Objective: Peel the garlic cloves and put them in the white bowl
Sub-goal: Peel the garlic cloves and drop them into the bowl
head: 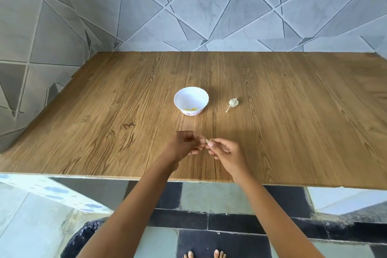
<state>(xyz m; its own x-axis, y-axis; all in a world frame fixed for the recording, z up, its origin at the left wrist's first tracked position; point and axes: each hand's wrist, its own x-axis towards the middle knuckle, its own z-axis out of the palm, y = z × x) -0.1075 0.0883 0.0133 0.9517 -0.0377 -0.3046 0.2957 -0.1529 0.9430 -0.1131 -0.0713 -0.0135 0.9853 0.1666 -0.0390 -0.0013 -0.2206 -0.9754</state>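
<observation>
Pale clove (207,141) is pinched between left hand (185,145) and right hand (225,151) above the table (293,132); bowl (191,100) and garlic head (233,103) are set beyond.

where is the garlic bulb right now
In the head view the garlic bulb lies on the wooden table, just right of the white bowl and beyond the left hand and right hand, which pinch a garlic clove.

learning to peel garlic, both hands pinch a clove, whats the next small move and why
Probably tug the skin away with the right hand, since both it and the left hand pinch the garlic clove between them, short of the white bowl.
</observation>
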